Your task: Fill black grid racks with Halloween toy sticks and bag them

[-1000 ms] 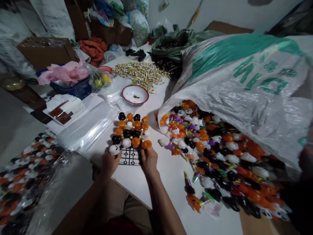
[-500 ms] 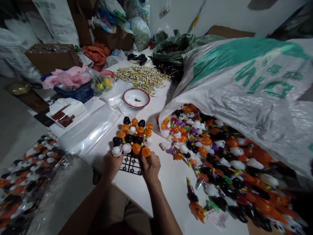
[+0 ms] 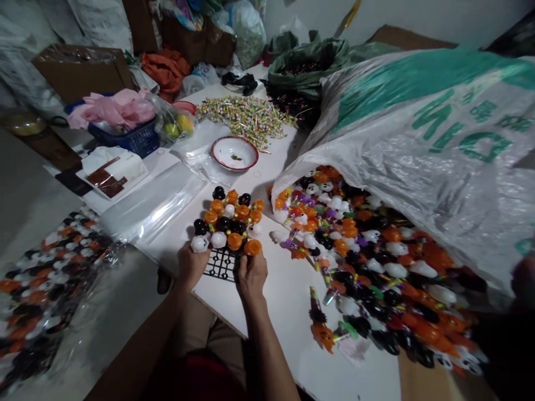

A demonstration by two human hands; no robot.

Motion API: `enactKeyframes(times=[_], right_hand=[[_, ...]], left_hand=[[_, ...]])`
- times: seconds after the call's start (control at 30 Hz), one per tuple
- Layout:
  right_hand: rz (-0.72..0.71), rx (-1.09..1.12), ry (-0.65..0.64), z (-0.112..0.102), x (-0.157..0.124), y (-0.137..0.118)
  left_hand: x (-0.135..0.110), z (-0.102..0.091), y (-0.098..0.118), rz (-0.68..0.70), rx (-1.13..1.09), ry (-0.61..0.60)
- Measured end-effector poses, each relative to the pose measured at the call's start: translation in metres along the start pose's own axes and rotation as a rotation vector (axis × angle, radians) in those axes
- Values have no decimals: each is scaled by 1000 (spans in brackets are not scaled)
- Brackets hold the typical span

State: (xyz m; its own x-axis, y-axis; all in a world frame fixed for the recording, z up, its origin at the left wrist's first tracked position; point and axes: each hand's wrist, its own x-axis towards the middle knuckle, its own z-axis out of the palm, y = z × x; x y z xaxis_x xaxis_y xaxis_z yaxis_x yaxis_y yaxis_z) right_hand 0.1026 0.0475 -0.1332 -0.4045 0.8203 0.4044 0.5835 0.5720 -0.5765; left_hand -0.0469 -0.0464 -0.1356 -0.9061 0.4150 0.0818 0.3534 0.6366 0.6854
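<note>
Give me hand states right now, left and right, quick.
Left hand: closed on a white ghost toy at the black grid tray.
Right hand: closed on an orange pumpkin toy at the same tray.

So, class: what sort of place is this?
Probably a small packing workshop: a big sack spilling toy heads, a black grid tray part-filled with them, and cardboard boxes around.

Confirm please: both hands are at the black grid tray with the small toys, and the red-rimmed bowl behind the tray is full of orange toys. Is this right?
Not quite. In the head view the left hand and right hand are at the black grid tray with the small toys, but the red-rimmed bowl behind it is almost empty; only a small speck lies inside.
</note>
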Motion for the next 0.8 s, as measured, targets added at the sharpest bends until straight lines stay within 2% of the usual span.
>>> enactKeyframes(times=[0.13,0.5,0.6,0.67,0.73,0.8], right_hand=[[-48,-56,-37,4,0,-1],[67,35,-116,-2,2,-6],[150,88,-118,-1,4,-7],[221,200,-88,-1,5,-9],[338,396,11,-2,8,-12],[516,642,148,-4,12,-15]], left_hand=[[2,-5,2,4,36,-32],[5,-11,12,-20,72,-143],[6,-13,11,0,83,-155],[7,-14,11,9,87,-161],[7,-14,11,5,81,-161],[7,-13,11,-11,66,-154]])
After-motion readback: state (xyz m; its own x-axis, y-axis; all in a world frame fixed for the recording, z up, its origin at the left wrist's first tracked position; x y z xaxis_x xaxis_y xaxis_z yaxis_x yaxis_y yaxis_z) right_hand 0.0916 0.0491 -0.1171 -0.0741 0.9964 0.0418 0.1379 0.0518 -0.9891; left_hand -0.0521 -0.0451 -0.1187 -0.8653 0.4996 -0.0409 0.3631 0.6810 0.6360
